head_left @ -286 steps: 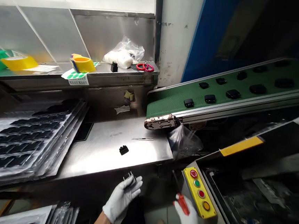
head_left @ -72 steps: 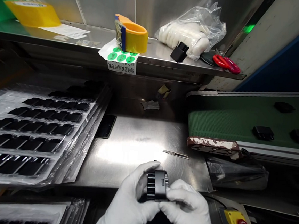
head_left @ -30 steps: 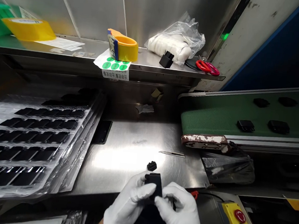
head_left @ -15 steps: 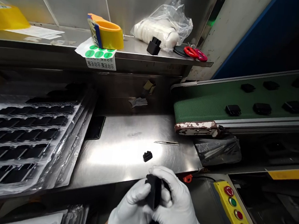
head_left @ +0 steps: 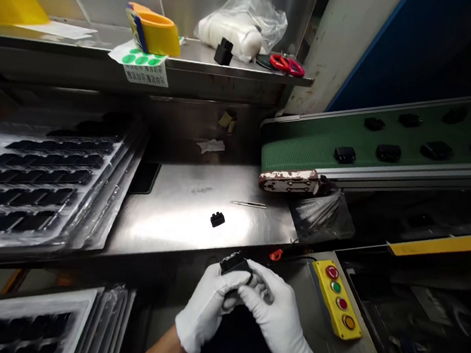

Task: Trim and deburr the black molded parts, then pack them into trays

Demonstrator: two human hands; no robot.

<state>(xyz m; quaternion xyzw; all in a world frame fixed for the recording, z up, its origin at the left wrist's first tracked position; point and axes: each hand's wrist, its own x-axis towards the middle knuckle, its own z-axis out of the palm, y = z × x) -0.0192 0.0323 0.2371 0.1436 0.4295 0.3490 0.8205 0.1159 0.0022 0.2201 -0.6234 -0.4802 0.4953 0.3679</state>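
Both of my hands wear white gloves and meet around a black plastic housing [head_left: 234, 263] in front of the bench edge. My left hand [head_left: 208, 295] grips it from the left, thumb lying across its face. My right hand [head_left: 276, 306] closes on it from the right; its fingertips are partly hidden behind the part. Beyond the hands, a small black connector piece [head_left: 217, 219] lies on the steel bench [head_left: 174, 215]. A thin metal tool [head_left: 247, 204], perhaps tweezers or a blade, rests behind it.
Stacked clear trays [head_left: 92, 208] of black parts stand at the left. A green conveyor [head_left: 296, 143] carrying black housings runs at the right, above a yellow button box [head_left: 338, 301]. The rear shelf [head_left: 265, 74] holds a tape dispenser [head_left: 161, 34], scissors [head_left: 286, 64] and a bag [head_left: 235, 31].
My hands have turned the black housing from upright to a tilt, its end now facing the bench. The whole view has shifted, so the bench and shelf sit higher and further left.
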